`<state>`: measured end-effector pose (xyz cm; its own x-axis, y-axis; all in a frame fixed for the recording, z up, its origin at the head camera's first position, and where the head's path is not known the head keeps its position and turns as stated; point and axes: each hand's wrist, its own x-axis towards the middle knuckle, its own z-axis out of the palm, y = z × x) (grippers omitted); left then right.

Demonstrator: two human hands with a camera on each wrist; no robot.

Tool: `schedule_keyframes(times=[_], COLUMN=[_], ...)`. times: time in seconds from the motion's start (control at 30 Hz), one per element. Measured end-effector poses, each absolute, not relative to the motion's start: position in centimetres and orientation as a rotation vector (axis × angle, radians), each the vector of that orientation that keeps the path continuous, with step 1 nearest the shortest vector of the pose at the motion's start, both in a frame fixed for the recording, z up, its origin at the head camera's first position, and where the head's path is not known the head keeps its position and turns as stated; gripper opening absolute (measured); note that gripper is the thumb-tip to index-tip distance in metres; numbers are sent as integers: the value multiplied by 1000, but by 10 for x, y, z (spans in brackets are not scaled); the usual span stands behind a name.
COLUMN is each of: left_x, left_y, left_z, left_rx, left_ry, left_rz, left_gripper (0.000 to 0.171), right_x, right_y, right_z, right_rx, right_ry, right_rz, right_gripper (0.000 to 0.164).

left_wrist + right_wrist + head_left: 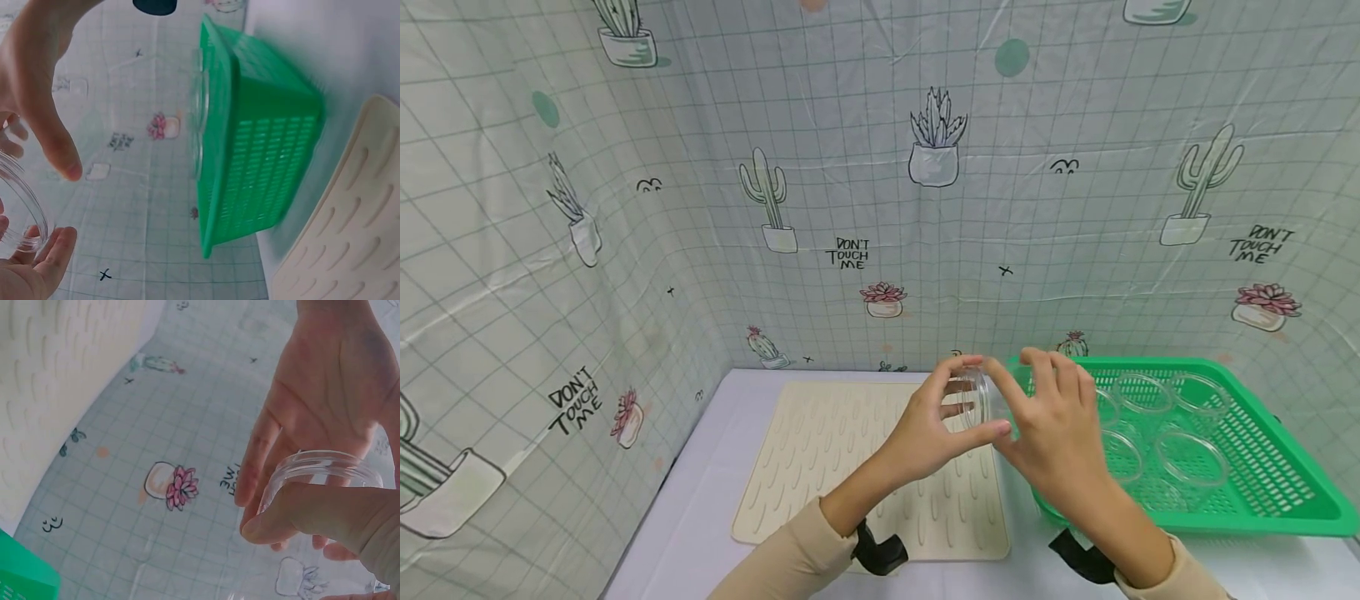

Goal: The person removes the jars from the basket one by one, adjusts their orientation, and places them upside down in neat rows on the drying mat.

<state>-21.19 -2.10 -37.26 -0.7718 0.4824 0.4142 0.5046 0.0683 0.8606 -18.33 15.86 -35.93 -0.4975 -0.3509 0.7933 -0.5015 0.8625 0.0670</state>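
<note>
A clear round jar (976, 400) is held sideways between both hands above the right edge of the mat, its ringed rim toward the left. My left hand (923, 429) curls round the rim end, fingers showing through the clear wall and thumb underneath. From the other side my right hand (1058, 425) grips the body, most of which its fingers hide in the head view. In the right wrist view, the right thumb (294, 515) lies across the jar (325, 464), with the left palm (325, 394) behind. The left wrist view shows the left fingertips (59, 247) at the rim.
At the right stands a green perforated basket (1285, 467) with several similar clear jars (1191, 458) inside. A cream mat with raised ridges (820, 467) lies on the white table (692, 492). Cactus-print cloth (850, 167) hangs at the back and sides.
</note>
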Motion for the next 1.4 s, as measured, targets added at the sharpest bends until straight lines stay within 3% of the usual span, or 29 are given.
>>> schedule_keyframes(times=[0.43, 0.77, 1.1, 1.4], left_x=[-213, -216, -218, -219], left_y=[-25, -26, -30, -36], left_z=[-375, -377, -378, -377], left_rx=[-1037, -1007, -1002, -998], left_ry=[-2237, -2227, -2242, -2213], left_rz=[-1904, -1952, -1939, -1939], left_gripper=[62, 60, 60, 60], right_x=[-181, -178, -177, -177], right_y=[152, 152, 164, 184], right_z=[-367, -369, -363, -357], right_rx=[587, 583, 650, 654], right_ry=[-2169, -2222, -2229, -2225], right_rz=[203, 247, 502, 901], right_gripper=[79, 93, 123, 118])
